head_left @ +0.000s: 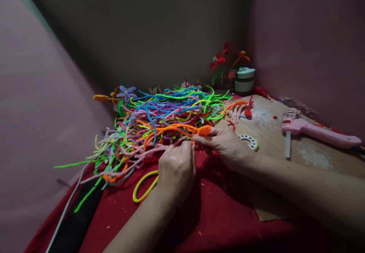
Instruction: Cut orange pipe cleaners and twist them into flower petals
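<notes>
An orange pipe cleaner [204,130], coiled into a flat petal-like loop, sits between my two hands. My right hand [225,142] pinches it between thumb and fingers just under the loop. My left hand [177,165] is closed close beside it, on what looks like the lower end of the same piece; the fingertips are partly hidden. Right behind both hands lies a big heap of loose pipe cleaners [171,110] in blue, green, pink, purple and orange. Partly covered by my left hand is a yellow loop handle [136,192] on the red cloth.
A pink glue gun [319,129] with a glue stick rests on the brown board [308,169] at right, near a white disc with holes [248,142]. Finished-looking flowers [218,61] and a pale green container [245,80] stand at the back. A thin cable [68,207] crosses at left.
</notes>
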A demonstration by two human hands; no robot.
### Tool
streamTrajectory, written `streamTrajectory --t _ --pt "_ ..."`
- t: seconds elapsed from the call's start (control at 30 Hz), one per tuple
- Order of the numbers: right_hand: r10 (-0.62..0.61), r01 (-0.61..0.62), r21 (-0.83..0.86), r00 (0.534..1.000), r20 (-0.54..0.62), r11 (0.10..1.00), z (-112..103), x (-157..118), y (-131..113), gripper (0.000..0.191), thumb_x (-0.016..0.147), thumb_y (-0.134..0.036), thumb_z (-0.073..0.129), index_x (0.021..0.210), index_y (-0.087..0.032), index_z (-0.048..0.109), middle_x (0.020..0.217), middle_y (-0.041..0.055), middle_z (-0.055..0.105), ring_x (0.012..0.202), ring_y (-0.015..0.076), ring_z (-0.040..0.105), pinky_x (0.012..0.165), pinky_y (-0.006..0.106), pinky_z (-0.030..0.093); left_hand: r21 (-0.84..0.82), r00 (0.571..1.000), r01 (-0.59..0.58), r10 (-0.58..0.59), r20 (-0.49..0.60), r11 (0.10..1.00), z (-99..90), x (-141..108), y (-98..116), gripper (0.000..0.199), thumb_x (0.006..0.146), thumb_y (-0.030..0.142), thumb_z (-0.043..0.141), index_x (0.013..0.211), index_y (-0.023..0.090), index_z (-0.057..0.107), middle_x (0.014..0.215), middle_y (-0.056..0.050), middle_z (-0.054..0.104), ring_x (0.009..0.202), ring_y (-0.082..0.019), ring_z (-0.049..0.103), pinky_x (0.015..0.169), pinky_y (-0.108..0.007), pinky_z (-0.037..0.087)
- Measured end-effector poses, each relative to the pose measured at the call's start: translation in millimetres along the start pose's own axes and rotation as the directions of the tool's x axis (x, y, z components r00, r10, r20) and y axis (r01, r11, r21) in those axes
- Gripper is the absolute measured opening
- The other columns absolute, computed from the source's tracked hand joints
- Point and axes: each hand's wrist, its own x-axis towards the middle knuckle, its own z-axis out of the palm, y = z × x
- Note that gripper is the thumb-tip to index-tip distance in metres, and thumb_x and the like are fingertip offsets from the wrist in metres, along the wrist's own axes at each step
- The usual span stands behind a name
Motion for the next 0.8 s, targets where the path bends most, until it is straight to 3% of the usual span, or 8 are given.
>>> streamTrajectory --t 0.23,0.33,0.37,0.43,0.5,0.57,0.67,0.8 --pt "-0.078 0.054 -0.141 0.982 -0.17 0.989 -7 6 -11 0.028 0.07 -0.037 0.066 0.065 -0.014 0.053 0.053 -0.0061 0.045 0.046 0.0052 0.036 0.045 0.021 0.026 -0.029 0.977 -0.028 0.033 0.21 0.999 -8.6 -2 16 0.022 0.076 0.006 0.041 0.063 0.017 0.053 0.045 -0.003 0.052 0.041 -0.015 0.045 0.053 -0.028 0.033" --pt "-0.043 0.021 -0.137 0.987 -0.156 0.99 -10 9 -17 0.024 0.08 -0.034 0.054 0.066 -0.015 0.051 0.05 -0.004 0.05 0.041 0.0061 0.041 0.042 0.02 0.029 -0.279 0.973 0.184 -0.135 0.188 0.943 -17.9 0 4 0.023 0.083 0.022 0.044 0.062 0.019 0.054 0.05 -0.001 0.053 0.046 -0.013 0.047 0.053 -0.026 0.032" --pt "-0.016 0.003 -0.111 0.993 -0.114 0.994 -10 9 -17 0.023 0.08 -0.033 0.054 0.066 -0.015 0.051 0.05 -0.0035 0.051 0.04 0.0061 0.042 0.041 0.02 0.029 -0.382 0.949 0.311 -0.262 0.177 0.87 -20.1 2 -2 0.023 0.083 0.025 0.045 0.063 0.019 0.055 0.052 0.0 0.053 0.048 -0.012 0.047 0.053 -0.025 0.032" --pt "0.046 -0.045 -0.056 0.999 0.003 0.997 -8 7 -14 0.022 0.078 -0.032 0.057 0.066 -0.014 0.053 0.048 -0.0041 0.05 0.038 0.0054 0.041 0.04 0.019 0.029 -0.617 0.842 0.519 -0.478 0.25 0.592 -21.9 7 -12 0.018 0.083 0.03 0.048 0.076 0.019 0.061 0.064 -0.001 0.06 0.058 -0.013 0.052 0.057 -0.024 0.035" --pt "0.11 -0.108 -0.029 0.988 0.108 0.994 -4 4 -9 0.023 0.075 -0.033 0.062 0.065 -0.014 0.055 0.046 -0.0057 0.046 0.037 0.0044 0.037 0.038 0.019 0.027 -0.783 0.755 0.595 -0.458 0.469 0.18 -19.8 11 -17 0.021 0.08 0.035 0.054 0.091 0.019 0.062 0.076 -0.002 0.063 0.063 -0.013 0.054 0.058 -0.023 0.038" --pt "0.164 -0.161 -0.032 0.967 0.195 0.986 0 -1 -4 0.025 0.074 -0.036 0.063 0.066 -0.013 0.057 0.045 -0.0063 0.045 0.036 0.004 0.035 0.037 0.019 0.025 -0.785 0.723 0.608 -0.325 0.61 -0.121 -15.4 14 -19 0.025 0.077 0.036 0.059 0.092 0.017 0.063 0.074 -0.002 0.062 0.059 -0.011 0.052 0.056 -0.022 0.038" --pt "0.221 -0.217 -0.046 0.937 0.272 0.975 3 -6 -1 0.028 0.075 -0.039 0.061 0.068 -0.012 0.061 0.044 -0.0055 0.046 0.035 0.0046 0.035 0.036 0.02 0.027 -0.739 0.706 0.615 -0.224 0.672 -0.277 -9.9 13 -17 0.019 0.075 0.033 0.062 0.075 0.015 0.061 0.06 0.001 0.054 0.053 -0.008 0.046 0.055 -0.021 0.037" --pt "0.287 -0.292 -0.038 0.894 0.344 0.956 5 -6 -1 0.022 0.076 -0.032 0.06 0.07 -0.011 0.063 0.05 -0.0023 0.054 0.037 0.0053 0.042 0.036 0.018 0.031 -0.731 0.652 0.635 -0.334 0.681 -0.251 -10.7 13 -15 0.021 0.073 0.033 0.064 0.065 0.016 0.056 0.054 0.004 0.047 0.048 -0.007 0.041 0.048 -0.02 0.033"
